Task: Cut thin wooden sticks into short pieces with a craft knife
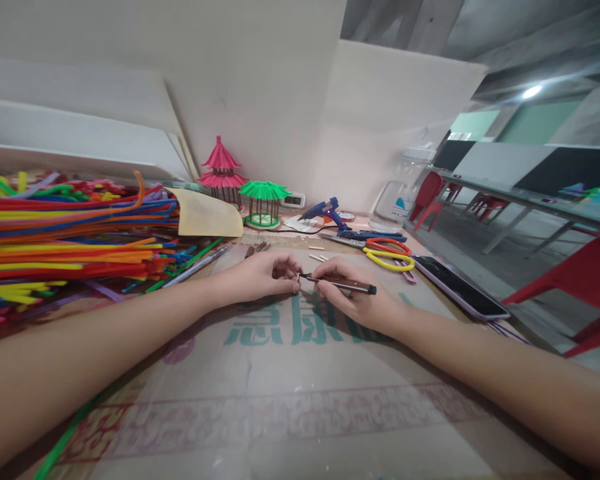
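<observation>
Right hand (363,300) closed round a brown marker (347,285), its tip aimed at the left hand (263,275), whose thumb and fingers I read as pinching a small pale piece (299,279). Both work above the printed sheet (300,370); I can't tell whether tip meets piece. Short pale sticks (316,248) lie just beyond.
</observation>
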Motion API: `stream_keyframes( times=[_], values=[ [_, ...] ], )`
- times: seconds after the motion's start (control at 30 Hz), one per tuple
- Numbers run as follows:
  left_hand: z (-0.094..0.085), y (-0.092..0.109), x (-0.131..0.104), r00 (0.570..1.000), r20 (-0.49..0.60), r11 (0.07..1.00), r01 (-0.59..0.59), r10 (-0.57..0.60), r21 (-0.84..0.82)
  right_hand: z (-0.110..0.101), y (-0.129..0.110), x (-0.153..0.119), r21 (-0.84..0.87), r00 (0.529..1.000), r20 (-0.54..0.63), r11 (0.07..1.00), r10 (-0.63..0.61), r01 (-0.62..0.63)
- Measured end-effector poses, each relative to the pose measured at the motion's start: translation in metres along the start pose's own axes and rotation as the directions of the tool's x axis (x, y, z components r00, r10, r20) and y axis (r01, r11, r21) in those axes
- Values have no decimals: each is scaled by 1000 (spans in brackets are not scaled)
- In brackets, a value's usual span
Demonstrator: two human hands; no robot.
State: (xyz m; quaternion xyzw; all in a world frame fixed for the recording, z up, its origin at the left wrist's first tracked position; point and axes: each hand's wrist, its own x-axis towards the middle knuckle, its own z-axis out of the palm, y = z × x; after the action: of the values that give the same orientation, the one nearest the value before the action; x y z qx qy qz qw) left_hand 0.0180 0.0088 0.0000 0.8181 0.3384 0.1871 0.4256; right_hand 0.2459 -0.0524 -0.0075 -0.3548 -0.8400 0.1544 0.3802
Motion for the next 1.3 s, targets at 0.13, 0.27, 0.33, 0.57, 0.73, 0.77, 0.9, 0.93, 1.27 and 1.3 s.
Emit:
stream_keyframes(
  times=[0.13,0.27,0.33,0.57,0.73,0.77,0.9,0.93,1.27,1.3],
  values=[
    [1,-1,0,1000,3,1000,6,-6,-19,0,-1,0,4,1000,-6,1000,19,-19],
    [0,1,0,1000,-12,1000,3,-2,17,0,-1,0,9,1000,-2,1000,16,-16],
    [-1,3,-1,1000,-25,998,-1,3,55,0,0,-1,7,1000,16,1000,1,-1],
    [-1,2,-1,1000,-23,998,-9,11,60,1,3,-2,0,1000,20,1000,8,-8],
    [0,0,0,1000,-8,1000,-3,3,4,1,2,-1,30,1000,-8,1000,11,-11],
    [0,0,0,1000,-11,1000,-6,6,7,2,2,-1,47,1000,-9,999,22,-21],
    [1,1,0,1000,-13,1000,-8,8,-3,2,1,-1,44,1000,-16,999,-4,5],
    [1,1,0,1000,-13,1000,-9,9,-3,1,1,0,30,1000,-18,999,-20,21],
    [0,-1,1,1000,-17,999,-24,24,38,0,3,-1,-4,999,8,999,-42,42],
    [0,-1,0,1000,-19,999,-18,19,43,0,2,-1,-12,999,15,999,-41,41]
  ],
)
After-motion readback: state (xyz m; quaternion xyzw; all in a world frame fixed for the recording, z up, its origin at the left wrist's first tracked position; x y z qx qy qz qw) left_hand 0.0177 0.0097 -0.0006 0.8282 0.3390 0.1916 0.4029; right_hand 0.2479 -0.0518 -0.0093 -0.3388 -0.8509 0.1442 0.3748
